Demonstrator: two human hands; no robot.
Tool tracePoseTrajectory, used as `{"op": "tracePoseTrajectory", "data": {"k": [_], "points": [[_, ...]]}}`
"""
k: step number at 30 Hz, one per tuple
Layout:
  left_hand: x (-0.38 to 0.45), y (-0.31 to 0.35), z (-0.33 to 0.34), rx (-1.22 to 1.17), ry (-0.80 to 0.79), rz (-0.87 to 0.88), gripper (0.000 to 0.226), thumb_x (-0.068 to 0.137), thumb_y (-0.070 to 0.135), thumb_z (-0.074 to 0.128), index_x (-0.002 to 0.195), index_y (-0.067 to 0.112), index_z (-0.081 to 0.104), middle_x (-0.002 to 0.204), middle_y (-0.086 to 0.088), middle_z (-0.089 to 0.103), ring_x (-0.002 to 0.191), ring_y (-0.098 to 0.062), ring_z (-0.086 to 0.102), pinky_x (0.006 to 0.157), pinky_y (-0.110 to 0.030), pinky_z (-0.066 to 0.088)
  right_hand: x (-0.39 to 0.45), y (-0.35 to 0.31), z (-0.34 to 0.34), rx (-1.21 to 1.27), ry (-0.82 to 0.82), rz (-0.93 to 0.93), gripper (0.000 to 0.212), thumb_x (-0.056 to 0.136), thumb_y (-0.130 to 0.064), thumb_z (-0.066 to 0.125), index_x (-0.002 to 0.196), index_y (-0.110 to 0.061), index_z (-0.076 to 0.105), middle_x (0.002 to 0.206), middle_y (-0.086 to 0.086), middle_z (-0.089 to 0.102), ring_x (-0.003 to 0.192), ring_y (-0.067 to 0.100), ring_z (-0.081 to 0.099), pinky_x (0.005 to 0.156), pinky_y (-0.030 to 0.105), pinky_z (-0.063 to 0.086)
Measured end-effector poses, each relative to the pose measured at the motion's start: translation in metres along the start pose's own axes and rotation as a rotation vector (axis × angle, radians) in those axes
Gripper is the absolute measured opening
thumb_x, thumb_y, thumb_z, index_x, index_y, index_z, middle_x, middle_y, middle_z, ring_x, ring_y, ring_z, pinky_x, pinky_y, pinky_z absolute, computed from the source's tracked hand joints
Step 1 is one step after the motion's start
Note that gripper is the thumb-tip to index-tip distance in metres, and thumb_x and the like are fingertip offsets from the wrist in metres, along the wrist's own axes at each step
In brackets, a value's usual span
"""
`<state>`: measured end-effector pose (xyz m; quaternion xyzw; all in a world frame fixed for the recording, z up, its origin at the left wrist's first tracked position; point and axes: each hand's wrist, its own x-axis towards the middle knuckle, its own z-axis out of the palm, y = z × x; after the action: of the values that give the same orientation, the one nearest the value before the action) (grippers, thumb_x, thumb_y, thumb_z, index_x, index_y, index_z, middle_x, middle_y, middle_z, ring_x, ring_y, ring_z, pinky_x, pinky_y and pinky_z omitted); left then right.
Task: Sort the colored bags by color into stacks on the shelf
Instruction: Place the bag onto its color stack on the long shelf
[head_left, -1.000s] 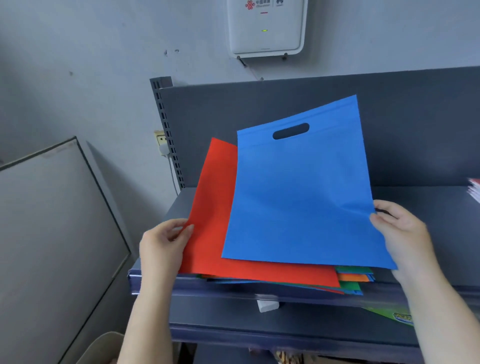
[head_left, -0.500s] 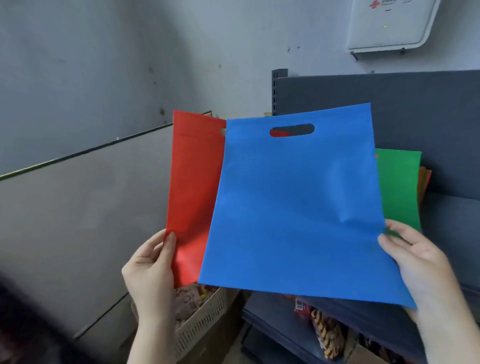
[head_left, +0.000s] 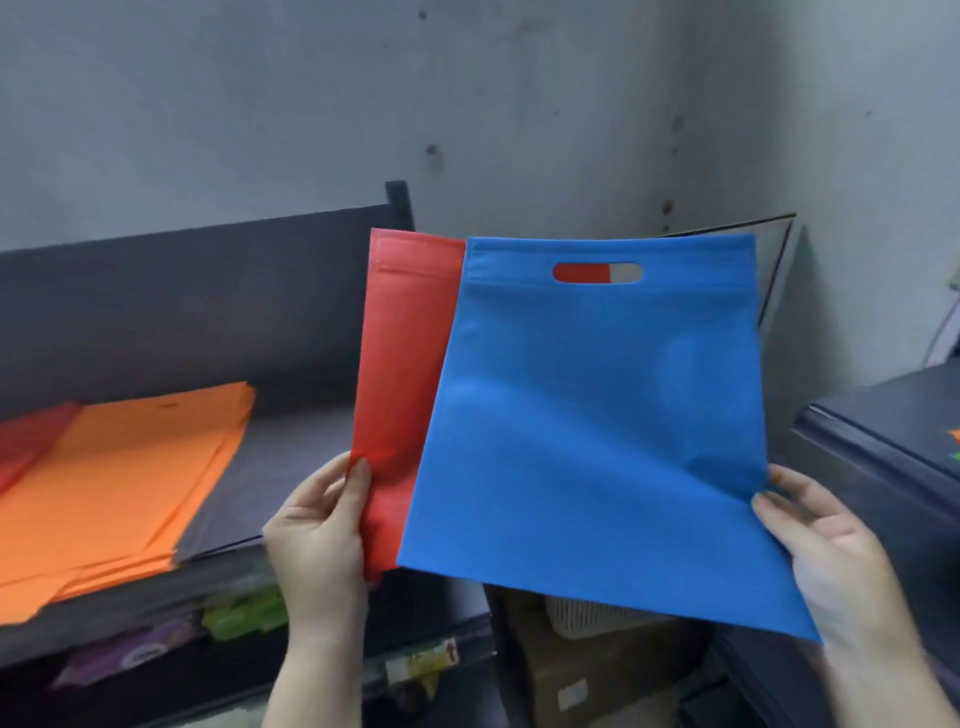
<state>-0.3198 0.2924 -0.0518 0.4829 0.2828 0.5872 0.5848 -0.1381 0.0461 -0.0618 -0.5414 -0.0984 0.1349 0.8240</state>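
Left hand (head_left: 317, 525) pinches the red bag (head_left: 400, 364) at its lower edge, thumb on front. Right hand (head_left: 826, 540) grips the blue bag's (head_left: 587, 431) right edge, fingers curled behind. Both bags are held upright in the air, blue overlapping red. Shelf (head_left: 291, 457) to the left holds an orange stack (head_left: 114, 493), with a red stack (head_left: 31, 441) beside it. Judgement: split the two bags, lay red flat on its stack, square the edges, start blue on bare shelf.
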Motion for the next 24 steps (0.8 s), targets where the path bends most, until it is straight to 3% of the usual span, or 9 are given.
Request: {"op": "tracePoseTrajectory", "data": {"k": [4, 7, 12, 15, 19, 22, 24], "points": [[0.031, 0.024, -0.074, 0.015, 0.109, 0.019, 0.004, 0.078, 0.016, 0.070, 0.078, 0.019, 0.073, 0.067, 0.003, 0.072, 0.055, -0.007, 0.061, 0.054, -0.018, 0.052, -0.017, 0.025, 0.072, 0.007, -0.128, 0.050, 0.029, 0.094, 0.004, 0.045, 0.089, -0.017, 0.064, 0.071, -0.005, 0.073, 0.059, 0.006, 0.069, 0.050, 0.017, 0.054], [0.055, 0.043, -0.131, 0.042, 0.184, 0.021, 0.006, 0.072, 0.025, 0.072, 0.077, 0.024, 0.075, 0.070, 0.003, 0.073, 0.056, -0.009, 0.062, 0.059, -0.031, 0.055, -0.038, 0.041, 0.129, 0.010, -0.199, 0.072, 0.028, 0.094, 0.004, 0.046, 0.090, -0.017, 0.064, 0.071, -0.005, 0.073, 0.059, 0.007, 0.069, 0.049, 0.017, 0.053], [0.095, 0.082, -0.221, 0.100, 0.261, 0.109, 0.007, 0.072, 0.026, 0.073, 0.076, 0.031, 0.076, 0.073, 0.003, 0.074, 0.064, -0.010, 0.067, 0.061, -0.021, 0.056, -0.082, 0.070, 0.221, 0.040, -0.301, 0.102, 0.029, 0.093, -0.002, 0.051, 0.083, -0.022, 0.071, 0.079, 0.003, 0.075, 0.065, 0.017, 0.071, 0.052, 0.026, 0.057], [0.117, 0.100, -0.277, 0.114, 0.309, 0.139, 0.007, 0.070, 0.028, 0.074, 0.077, 0.027, 0.075, 0.075, 0.003, 0.074, 0.067, -0.011, 0.068, 0.066, -0.021, 0.057, -0.107, 0.089, 0.272, 0.060, -0.350, 0.101, 0.027, 0.093, -0.001, 0.050, 0.089, -0.018, 0.070, 0.077, 0.001, 0.075, 0.062, 0.015, 0.071, 0.050, 0.025, 0.055], [0.146, 0.118, -0.345, 0.135, 0.356, 0.160, 0.025, 0.064, 0.036, 0.075, 0.085, 0.022, 0.075, 0.074, 0.003, 0.074, 0.065, -0.009, 0.068, 0.064, -0.022, 0.057, -0.138, 0.114, 0.333, 0.062, -0.415, 0.096, 0.031, 0.093, 0.000, 0.050, 0.083, -0.021, 0.070, 0.078, 0.002, 0.075, 0.061, 0.015, 0.071, 0.049, 0.024, 0.055], [0.172, 0.127, -0.386, 0.188, 0.364, 0.173, 0.014, 0.068, 0.033, 0.075, 0.080, 0.025, 0.075, 0.072, 0.003, 0.073, 0.064, -0.013, 0.064, 0.067, -0.029, 0.054, -0.153, 0.128, 0.372, 0.073, -0.442, 0.094, 0.028, 0.093, -0.002, 0.051, 0.087, -0.022, 0.069, 0.081, 0.002, 0.075, 0.063, 0.015, 0.071, 0.050, 0.024, 0.055], [0.190, 0.131, -0.406, 0.217, 0.356, 0.180, 0.003, 0.076, 0.024, 0.075, 0.076, 0.026, 0.074, 0.070, 0.003, 0.073, 0.061, -0.011, 0.064, 0.062, -0.026, 0.053, -0.159, 0.135, 0.397, 0.074, -0.460, 0.099, 0.026, 0.094, -0.002, 0.051, 0.090, -0.021, 0.067, 0.079, 0.000, 0.075, 0.064, 0.014, 0.071, 0.050, 0.024, 0.055]]}}
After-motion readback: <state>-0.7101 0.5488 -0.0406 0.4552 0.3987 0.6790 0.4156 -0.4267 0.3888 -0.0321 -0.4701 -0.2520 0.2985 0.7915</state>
